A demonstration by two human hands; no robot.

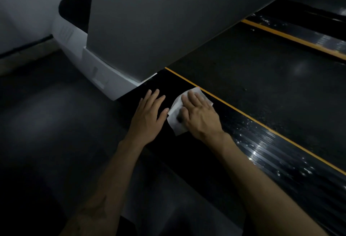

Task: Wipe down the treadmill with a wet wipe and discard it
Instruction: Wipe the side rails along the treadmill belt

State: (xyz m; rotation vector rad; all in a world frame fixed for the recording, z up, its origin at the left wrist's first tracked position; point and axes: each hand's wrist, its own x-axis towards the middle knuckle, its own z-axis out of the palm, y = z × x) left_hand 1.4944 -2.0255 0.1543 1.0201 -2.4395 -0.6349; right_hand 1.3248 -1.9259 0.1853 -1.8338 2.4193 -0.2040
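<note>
Right hand (201, 115): flat, fingers straight, pressing down on wet wipe (177, 121).
Wet wipe: spread on black side rail (262, 147) of treadmill, just inside yellow stripe (243, 115), poking out left of palm.
Left hand (148, 117): flat, fingers spread, resting on rail beside wipe, thumb at wipe's edge.

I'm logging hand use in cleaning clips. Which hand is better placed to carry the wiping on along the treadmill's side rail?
The right hand. It already lies flat on the wet wipe, pressing it onto the black side rail. The left hand rests bare on the rail beside the wipe, likely just bracing.
</note>
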